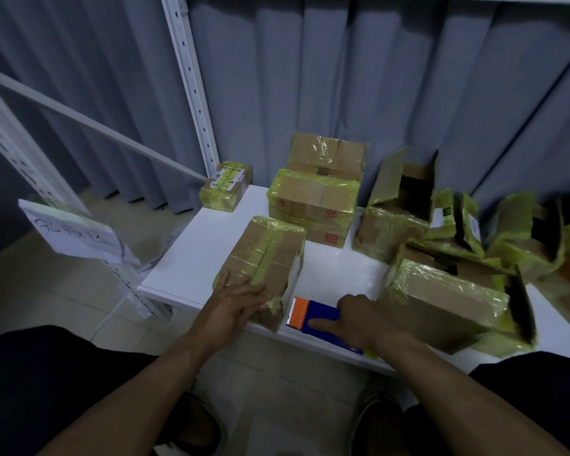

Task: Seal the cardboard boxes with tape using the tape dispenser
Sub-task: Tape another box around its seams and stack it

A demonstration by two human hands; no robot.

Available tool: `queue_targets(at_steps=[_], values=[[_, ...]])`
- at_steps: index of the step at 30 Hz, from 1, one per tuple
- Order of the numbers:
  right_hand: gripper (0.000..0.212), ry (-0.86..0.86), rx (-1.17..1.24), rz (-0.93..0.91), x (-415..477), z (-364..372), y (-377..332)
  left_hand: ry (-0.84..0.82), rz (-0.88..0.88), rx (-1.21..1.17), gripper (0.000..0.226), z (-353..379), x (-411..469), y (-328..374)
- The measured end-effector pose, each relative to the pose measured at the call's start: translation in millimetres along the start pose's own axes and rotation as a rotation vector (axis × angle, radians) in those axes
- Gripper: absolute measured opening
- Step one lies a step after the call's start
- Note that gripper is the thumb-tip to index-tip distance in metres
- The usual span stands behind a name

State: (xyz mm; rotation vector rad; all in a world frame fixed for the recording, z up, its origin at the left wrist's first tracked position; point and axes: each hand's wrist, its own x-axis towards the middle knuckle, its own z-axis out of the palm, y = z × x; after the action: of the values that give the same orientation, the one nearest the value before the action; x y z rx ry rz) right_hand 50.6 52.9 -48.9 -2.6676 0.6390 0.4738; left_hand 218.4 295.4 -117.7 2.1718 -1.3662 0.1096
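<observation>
At the table's [191, 258] front edge the left hand [234, 304] lay flat on the box [267, 255], fingers straight. The right hand [359, 317] gripped the dispenser [313, 315] beside it. It seemed best to pin the flaps and pull tape straight along the seam.

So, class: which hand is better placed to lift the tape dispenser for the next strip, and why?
Right. The right hand grips the tape dispenser; the left hand lies flat on the box, steadying it.
</observation>
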Motion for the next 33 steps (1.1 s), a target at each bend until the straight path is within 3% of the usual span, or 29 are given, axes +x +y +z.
queue_targets(at_steps=[13,24,33], values=[[0.069,-0.096,-0.026,0.017,17.4,3.0,-30.4,0.04,-0.038,-0.039,0.035,4.1,-4.9,8.9],[0.066,0.159,-0.347,-0.085,-7.6,10.7,-46.9,0.014,-0.096,-0.009,0.03,1.8,-1.3,14.7],[0.061,0.142,-0.344,-0.071,-21.3,10.0,-39.7,-0.007,-0.262,0.336,0.054,0.9,6.2,55.8]])
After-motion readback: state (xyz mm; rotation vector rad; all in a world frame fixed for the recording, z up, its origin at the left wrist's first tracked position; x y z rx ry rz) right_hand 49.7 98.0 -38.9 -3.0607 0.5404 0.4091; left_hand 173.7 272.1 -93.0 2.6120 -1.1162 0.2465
